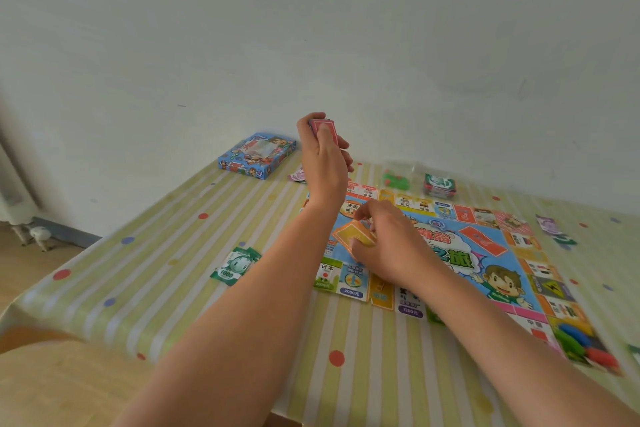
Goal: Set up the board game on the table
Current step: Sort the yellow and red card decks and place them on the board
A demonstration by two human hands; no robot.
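The colourful game board lies flat on the striped table. My left hand is raised above the board's far left corner, shut on a stack of red-backed cards. My right hand rests low over the board's left part, gripping a stack of orange-yellow cards that touches or nearly touches the board. An orange card slot is printed near the board's middle. Coloured pawns lie on the near right corner.
A blue game box stands at the far left by the wall. Green play money lies left of the board, more notes at the right. A card pack and green pieces sit behind the board.
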